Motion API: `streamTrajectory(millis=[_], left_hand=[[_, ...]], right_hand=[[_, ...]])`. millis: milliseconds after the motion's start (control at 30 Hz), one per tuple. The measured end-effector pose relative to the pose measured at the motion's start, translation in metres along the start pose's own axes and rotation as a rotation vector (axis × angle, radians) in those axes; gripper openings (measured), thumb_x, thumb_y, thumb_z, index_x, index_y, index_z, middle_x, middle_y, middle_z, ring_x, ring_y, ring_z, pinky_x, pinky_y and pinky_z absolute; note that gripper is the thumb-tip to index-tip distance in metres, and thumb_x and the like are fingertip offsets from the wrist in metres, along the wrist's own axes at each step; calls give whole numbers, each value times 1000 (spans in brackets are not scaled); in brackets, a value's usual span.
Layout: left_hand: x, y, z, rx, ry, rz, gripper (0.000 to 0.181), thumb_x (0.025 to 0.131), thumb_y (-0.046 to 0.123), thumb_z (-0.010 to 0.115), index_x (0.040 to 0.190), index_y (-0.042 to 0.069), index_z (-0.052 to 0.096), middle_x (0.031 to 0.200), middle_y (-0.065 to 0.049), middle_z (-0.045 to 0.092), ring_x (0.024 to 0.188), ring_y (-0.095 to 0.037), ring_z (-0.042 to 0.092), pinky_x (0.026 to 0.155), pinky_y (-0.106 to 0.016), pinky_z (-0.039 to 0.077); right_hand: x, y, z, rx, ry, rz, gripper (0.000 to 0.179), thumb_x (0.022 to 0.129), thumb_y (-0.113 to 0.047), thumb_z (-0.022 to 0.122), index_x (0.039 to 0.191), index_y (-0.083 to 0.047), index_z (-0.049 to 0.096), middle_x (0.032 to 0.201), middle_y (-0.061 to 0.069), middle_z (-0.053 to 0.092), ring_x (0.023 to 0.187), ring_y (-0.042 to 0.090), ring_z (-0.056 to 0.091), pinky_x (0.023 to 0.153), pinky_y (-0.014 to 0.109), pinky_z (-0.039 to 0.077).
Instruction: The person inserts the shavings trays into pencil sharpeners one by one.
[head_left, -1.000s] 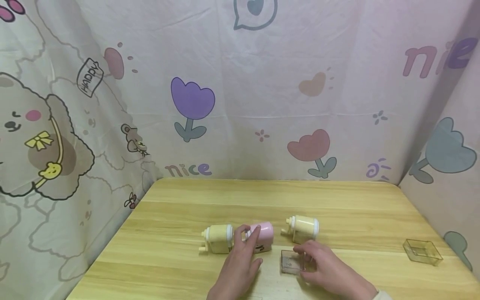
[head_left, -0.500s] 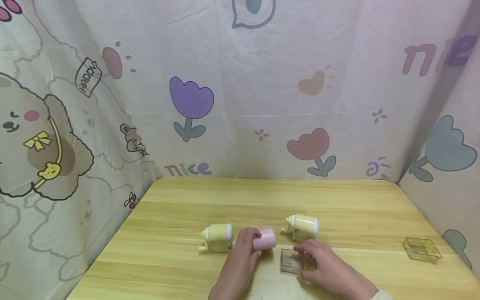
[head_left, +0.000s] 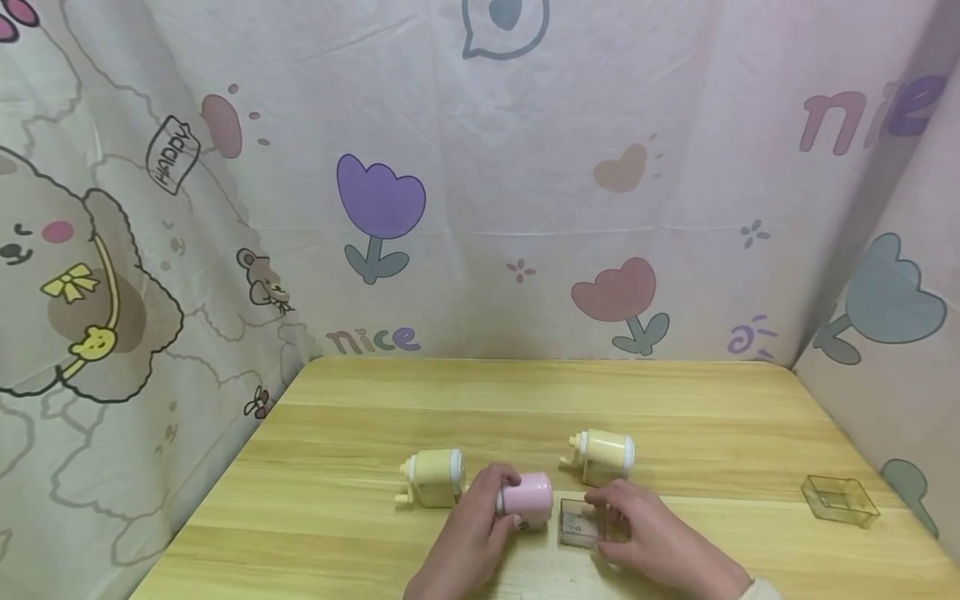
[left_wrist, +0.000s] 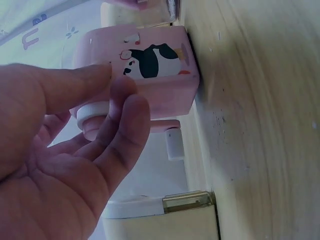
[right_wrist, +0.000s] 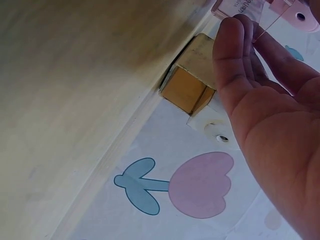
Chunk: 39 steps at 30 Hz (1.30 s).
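A pink crank pencil sharpener with a panda picture on its side stands near the middle of the table. My left hand pinches it at its crank end, thumb and fingers around the body and white collar; its crank handle hangs beside the fingers. Just right of it, a small clear shavings drawer lies on the table with grey residue inside. My right hand holds this drawer by its right end between thumb and fingers. In the right wrist view, the drawer shows past the fingertips.
One yellow pencil sharpener stands left of the pink one. Another yellow sharpener stands behind my right hand, a hollow opening low in its body. A yellowish transparent drawer lies near the table's right edge. Printed curtains surround the table.
My left hand has brought the pink sharpener nearer the front and slightly right, toward the clear drawer, turning it on the way. My right hand stays at the drawer.
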<state>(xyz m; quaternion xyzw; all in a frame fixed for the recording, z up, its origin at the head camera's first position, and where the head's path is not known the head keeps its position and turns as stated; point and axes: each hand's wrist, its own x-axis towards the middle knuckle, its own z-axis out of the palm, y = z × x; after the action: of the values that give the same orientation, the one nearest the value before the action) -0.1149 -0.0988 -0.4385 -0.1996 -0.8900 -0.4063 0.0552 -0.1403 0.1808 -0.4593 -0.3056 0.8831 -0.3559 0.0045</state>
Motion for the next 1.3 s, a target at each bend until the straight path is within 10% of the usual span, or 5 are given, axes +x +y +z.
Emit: streamTrajectory(millis=[533,867,1300], left_hand=[[-2,-1,1,-44,-53,8,38,98,5,66,131,16,52,119,-4,64,92,-6,59,78,-26,56],[-2,5,3,61,-38,46,51,98,8,66,147,16,52,140,-3,57,122,-24,61,103,-46,54],[-3,3,2,-1,-71,29,51,97,11,70,146,15,54,140,-3,56,101,-8,61,85,-26,57]], right_hand=[[0,1,0,14,-1,1,52,81,-18,85,126,0,66,108,-8,63,92,5,56,77,27,56],[0,1,0,4,18,-35,50,80,-18,86,124,-1,67,106,-8,63,90,4,55,75,25,55],[0,1,0,4,-1,-47,48,81,-20,86,122,-1,68,105,-8,63,88,1,54,71,24,54]])
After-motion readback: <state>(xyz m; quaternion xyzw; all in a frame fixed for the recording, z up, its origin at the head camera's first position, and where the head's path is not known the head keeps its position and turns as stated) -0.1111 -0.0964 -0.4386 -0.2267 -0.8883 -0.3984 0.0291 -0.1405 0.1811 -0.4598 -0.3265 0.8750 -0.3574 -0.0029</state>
